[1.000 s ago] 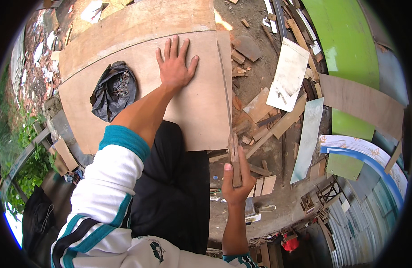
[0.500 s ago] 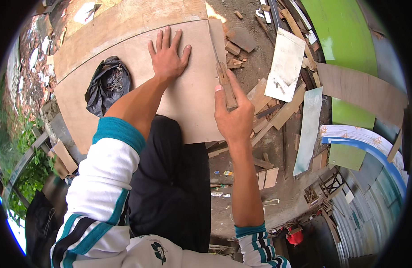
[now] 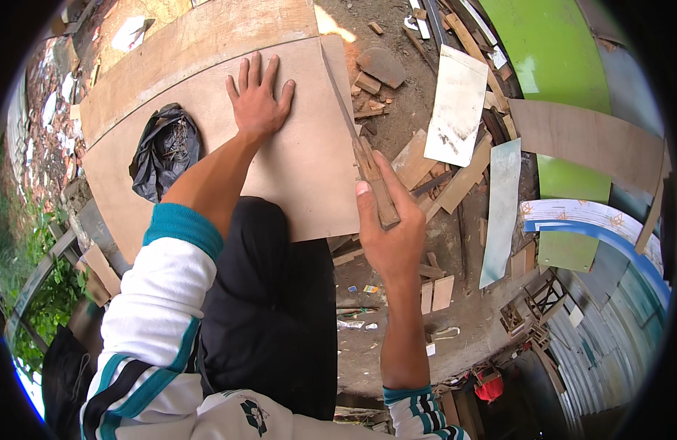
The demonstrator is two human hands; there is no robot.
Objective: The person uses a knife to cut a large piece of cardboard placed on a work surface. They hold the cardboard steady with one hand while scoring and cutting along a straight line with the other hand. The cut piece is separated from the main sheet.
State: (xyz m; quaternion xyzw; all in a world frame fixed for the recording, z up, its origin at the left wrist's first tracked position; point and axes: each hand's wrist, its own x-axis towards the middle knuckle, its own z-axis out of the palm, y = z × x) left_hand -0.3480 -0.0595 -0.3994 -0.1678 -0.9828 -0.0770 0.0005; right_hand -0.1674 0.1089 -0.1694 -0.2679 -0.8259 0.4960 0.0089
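Observation:
My left hand point(image 3: 260, 104) lies flat on a thin brown plywood sheet point(image 3: 309, 169), fingers spread. At the sheet's right side, my right hand point(image 3: 394, 235) is closed round the wooden handle of a handsaw point(image 3: 375, 183), thumb and forefinger stretched along it. The saw's narrow blade shows nearly edge-on and slants up and left across the sheet, with a strip of the sheet on its far side. Left of my left forearm, a crumpled black plastic bag point(image 3: 149, 160) holds a heap of nails point(image 3: 175, 141). My black-trousered knee point(image 3: 259, 220) is at the sheet's near edge.
Another wooden board point(image 3: 206, 45) borders the sheet's far edge. On the ground at right are wood offcuts point(image 3: 463, 180), a stained white panel point(image 3: 455, 103) and a pale strip point(image 3: 502, 213). Beyond them stands a bright green panel point(image 3: 551, 51). Plants point(image 3: 56, 293) grow at left.
My right hand has drawn the saw back toward me, down along the sheet's right side. My left hand stays flat on the sheet; the whole view has shifted slightly.

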